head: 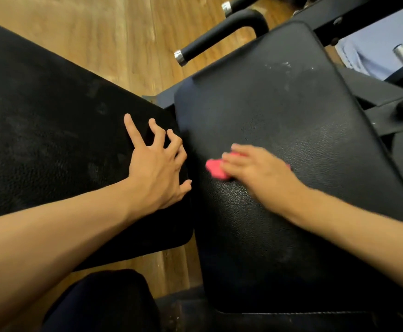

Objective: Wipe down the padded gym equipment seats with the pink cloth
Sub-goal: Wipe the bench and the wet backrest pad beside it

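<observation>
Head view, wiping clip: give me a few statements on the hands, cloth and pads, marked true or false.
1. The right hand presses the pink cloth on the right-side pad. True.
2. The left hand holds a spray bottle. False: it holds nothing and rests with spread fingers on the left-side pad.
3. White specks mark the far part of the right-side pad. True.
4. The floor is grey carpet. False: it is wood-look flooring.
5. The cloth lies on the left-side pad. False: it is on the right-side pad.
</observation>
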The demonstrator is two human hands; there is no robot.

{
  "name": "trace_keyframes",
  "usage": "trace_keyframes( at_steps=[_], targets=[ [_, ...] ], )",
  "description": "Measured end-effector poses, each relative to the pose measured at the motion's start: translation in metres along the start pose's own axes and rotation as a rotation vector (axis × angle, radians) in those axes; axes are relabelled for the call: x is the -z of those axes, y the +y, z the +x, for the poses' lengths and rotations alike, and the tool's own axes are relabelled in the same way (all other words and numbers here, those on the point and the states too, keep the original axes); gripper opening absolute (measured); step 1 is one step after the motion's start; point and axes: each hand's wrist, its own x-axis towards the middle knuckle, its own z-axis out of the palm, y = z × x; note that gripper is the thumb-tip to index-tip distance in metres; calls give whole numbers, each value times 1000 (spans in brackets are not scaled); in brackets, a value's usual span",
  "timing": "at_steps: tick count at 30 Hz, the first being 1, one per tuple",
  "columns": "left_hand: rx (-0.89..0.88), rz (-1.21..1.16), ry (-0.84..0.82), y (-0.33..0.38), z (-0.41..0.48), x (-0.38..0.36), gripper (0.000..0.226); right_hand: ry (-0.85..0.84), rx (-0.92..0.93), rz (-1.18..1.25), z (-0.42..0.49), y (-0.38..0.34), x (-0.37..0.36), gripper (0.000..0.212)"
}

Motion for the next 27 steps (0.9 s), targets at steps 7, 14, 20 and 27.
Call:
trace_keyframes(
  at_steps=[7,14,20,27],
  targets=[
    [-8,-18,-21,-1,-1,1,99,-149,208,-64,-59,-9,4,51],
    [-5,-35,-48,0,-3,3,98,87,244,-105,-45,21,6,47],
    [-9,-45,-69,-2,-1,0,101,214,-137,-269,106,96,36,35],
    [-2,-24,-103,-2,2,1,104,241,-215,-218,89,89,34,29]
  ],
)
